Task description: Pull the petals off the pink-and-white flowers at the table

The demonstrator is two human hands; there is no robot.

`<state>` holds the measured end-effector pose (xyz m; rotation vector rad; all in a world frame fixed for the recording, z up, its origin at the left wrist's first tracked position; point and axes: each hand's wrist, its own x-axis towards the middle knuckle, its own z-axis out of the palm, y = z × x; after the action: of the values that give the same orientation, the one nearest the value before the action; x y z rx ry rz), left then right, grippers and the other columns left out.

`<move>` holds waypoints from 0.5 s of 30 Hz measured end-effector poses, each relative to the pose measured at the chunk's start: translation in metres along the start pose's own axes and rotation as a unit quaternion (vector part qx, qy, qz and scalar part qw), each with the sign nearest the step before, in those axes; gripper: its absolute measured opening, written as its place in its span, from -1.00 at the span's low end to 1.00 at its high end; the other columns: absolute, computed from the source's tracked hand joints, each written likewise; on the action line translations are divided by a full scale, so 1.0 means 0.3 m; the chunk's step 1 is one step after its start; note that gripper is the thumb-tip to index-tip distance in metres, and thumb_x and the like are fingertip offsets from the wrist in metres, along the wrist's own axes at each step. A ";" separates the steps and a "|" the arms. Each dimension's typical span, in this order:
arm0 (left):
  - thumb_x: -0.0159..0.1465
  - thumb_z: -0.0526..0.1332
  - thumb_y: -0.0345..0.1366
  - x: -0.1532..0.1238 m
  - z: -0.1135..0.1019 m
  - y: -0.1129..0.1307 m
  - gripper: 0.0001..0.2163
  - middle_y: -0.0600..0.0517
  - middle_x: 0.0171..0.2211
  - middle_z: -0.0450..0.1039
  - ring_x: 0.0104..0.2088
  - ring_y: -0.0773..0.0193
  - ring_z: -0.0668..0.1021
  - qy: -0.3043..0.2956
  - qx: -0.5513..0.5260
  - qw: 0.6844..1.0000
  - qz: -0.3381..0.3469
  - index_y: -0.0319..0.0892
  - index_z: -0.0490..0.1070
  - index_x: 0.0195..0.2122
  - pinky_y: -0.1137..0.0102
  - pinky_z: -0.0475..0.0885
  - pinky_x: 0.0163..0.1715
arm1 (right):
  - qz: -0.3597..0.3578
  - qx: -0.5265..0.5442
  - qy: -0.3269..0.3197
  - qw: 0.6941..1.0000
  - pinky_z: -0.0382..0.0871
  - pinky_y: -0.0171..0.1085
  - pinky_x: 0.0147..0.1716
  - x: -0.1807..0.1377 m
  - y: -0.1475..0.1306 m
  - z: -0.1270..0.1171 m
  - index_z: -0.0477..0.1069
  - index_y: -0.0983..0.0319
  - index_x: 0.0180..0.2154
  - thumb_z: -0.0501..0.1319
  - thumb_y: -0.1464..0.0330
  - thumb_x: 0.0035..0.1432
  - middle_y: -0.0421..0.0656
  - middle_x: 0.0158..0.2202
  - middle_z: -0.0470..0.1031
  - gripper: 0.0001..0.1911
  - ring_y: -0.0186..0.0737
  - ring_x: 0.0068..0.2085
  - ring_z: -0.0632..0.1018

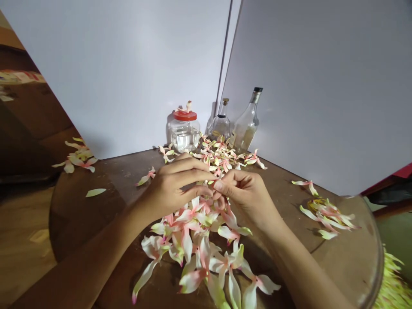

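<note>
My left hand and my right hand meet above the middle of a brown round-edged table. The fingertips of both are drawn together in a pinch, almost touching. Whatever lies between them is too small and too covered to make out. Just below my hands, a dense pile of white artificial-looking flowers with pink centres and yellow-green tips spreads toward me. Behind my fingers, a second heap of the same flowers reaches back to the bottles.
At the back stand a clear jar with a red lid, a small corked bottle and a taller bottle. Loose flowers lie far left, near a single petal. More flowers surround a yellowish coil at right. Pale panels rise behind.
</note>
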<state>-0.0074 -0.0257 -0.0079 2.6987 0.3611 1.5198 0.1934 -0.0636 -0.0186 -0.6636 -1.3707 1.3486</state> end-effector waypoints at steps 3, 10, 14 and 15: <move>0.27 0.32 -0.53 0.003 0.008 0.005 -0.89 -0.01 -0.27 0.56 -0.23 0.32 0.53 0.020 -0.008 1.000 -0.013 -0.23 0.55 -0.21 0.36 0.43 -0.18 | 0.002 0.013 -0.025 1.000 0.38 -0.46 -0.58 0.002 0.003 -0.004 0.57 0.27 -0.44 0.43 0.37 0.17 -0.17 -0.52 0.61 -0.84 -0.40 -0.56 0.56; 0.33 0.30 -0.38 0.005 -0.065 -0.024 -0.97 0.02 -0.27 0.56 -0.22 0.33 0.58 0.127 -0.024 0.977 -0.169 -0.16 0.55 -0.26 0.42 0.46 -0.21 | -0.003 0.016 -0.018 1.000 0.42 -0.40 -0.53 -0.001 -0.025 -0.009 0.54 0.25 -0.46 0.45 0.36 0.14 -0.20 -0.54 0.59 -0.82 -0.35 -0.54 0.57; 0.25 0.39 -0.30 0.012 -0.047 -0.009 -0.82 -0.03 -0.16 0.60 -0.13 0.26 0.59 0.036 -0.072 0.993 -0.091 -0.10 0.59 -0.11 0.36 0.50 -0.12 | -0.006 0.027 -0.019 0.999 0.43 -0.39 -0.54 -0.005 -0.009 -0.008 0.53 0.23 -0.46 0.45 0.36 0.13 -0.21 -0.54 0.59 -0.83 -0.35 -0.55 0.56; 0.25 0.40 -0.31 0.013 -0.031 -0.002 -0.80 -0.03 -0.16 0.61 -0.13 0.25 0.59 0.018 -0.080 0.994 -0.069 -0.09 0.59 -0.09 0.34 0.50 -0.12 | -0.008 0.033 -0.025 0.999 0.44 -0.39 -0.52 -0.005 -0.001 -0.007 0.54 0.22 -0.43 0.45 0.36 0.14 -0.21 -0.53 0.59 -0.85 -0.35 -0.54 0.57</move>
<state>-0.0134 -0.0252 0.0003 2.4727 0.3980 1.4929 0.1959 -0.0642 -0.0193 -0.5782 -1.3628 1.4001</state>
